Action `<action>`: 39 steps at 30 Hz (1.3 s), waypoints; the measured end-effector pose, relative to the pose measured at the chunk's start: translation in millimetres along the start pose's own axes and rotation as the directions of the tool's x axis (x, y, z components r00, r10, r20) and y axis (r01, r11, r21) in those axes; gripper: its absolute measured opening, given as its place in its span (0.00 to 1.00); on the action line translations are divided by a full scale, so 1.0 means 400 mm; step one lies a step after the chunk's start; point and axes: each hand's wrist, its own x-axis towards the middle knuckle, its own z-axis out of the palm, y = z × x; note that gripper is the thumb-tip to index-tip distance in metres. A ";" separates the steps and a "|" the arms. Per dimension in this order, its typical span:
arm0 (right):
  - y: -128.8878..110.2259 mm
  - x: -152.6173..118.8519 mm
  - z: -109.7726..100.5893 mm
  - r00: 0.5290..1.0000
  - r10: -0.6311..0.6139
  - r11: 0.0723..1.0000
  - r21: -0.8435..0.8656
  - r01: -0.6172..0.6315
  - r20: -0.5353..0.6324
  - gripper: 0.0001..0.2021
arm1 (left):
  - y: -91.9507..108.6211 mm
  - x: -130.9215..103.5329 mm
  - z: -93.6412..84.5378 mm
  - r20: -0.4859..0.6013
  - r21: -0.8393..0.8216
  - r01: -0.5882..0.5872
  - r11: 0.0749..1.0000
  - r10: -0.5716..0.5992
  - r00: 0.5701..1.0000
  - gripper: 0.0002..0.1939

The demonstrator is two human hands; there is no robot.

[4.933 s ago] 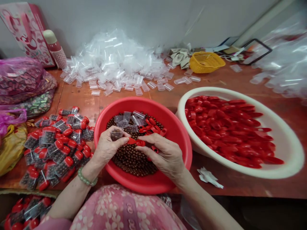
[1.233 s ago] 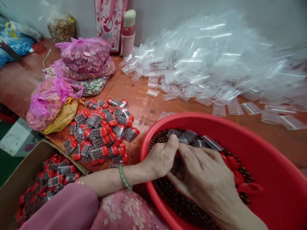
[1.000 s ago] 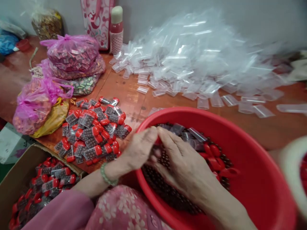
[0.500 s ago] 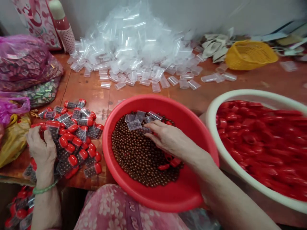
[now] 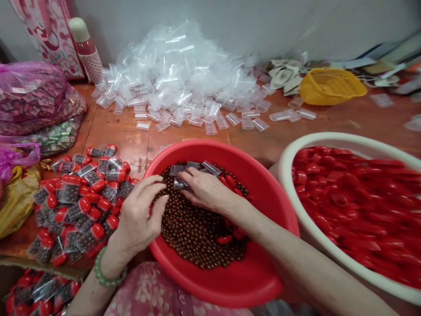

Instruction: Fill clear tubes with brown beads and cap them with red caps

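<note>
My right hand (image 5: pixel 208 188) is inside a red plastic basin (image 5: pixel 213 289), its fingers and thumb closed on a clear flat plastic tube (image 5: pixel 180 183). Beneath it lie many small brown beads (image 5: pixel 200 241), with a few more clear tubes and red plastic caps (image 5: pixel 225 239) among them. Over the basin's left rim, my left hand (image 5: pixel 141 215) is raised with thumb and fingers apart and nothing visible in it. To its left is a heap of red-capped clear cases (image 5: pixel 79 208) filled with dark beads.
A white tub (image 5: pixel 286 175) of red caps stands right of the basin. Clear tubes (image 5: pixel 184 87) are piled against the wall. A yellow basket (image 5: pixel 332 87) is at back right; a flask (image 5: pixel 86 48) and plastic bags (image 5: pixel 36 101) are at back left. More filled cases (image 5: pixel 39 294) lie below the table edge.
My left hand has moved right from the heap of filled cases to the basin's rim. My right hand has shifted slightly left onto a clear tube. The whole view has tilted up a little.
</note>
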 end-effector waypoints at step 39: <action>-0.100 0.031 0.092 0.999 -0.034 0.983 0.178 0.038 -0.025 0.16 | -0.042 0.024 0.052 0.008 -0.049 0.026 0.998 -0.026 1.000 0.09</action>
